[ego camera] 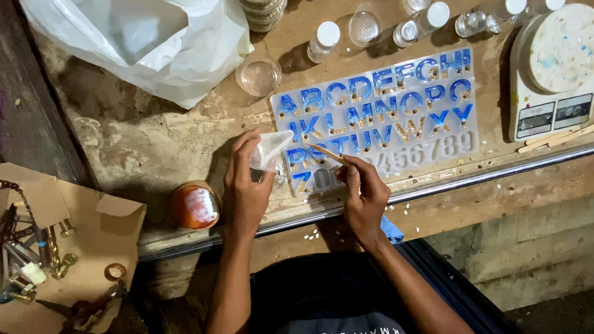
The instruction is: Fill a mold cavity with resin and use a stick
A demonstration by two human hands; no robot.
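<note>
Low at centre frame, my left hand [247, 185] pinched a small clear cup [269, 149] tilted over the letter mould [384, 117]; my right hand [364, 192] gripped a wooden stick [325, 152]. Filling seemed underway; next, I judged, steady dripping into the bottom-left letters.

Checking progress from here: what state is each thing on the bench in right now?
Letter mould: letter cavities filled blue, digit row mostly unfilled.
Small clear cup: tilted over the mould in the left hand.
Wooden stick: pinched in the right hand.
Scale: nothing on its platform.
</note>
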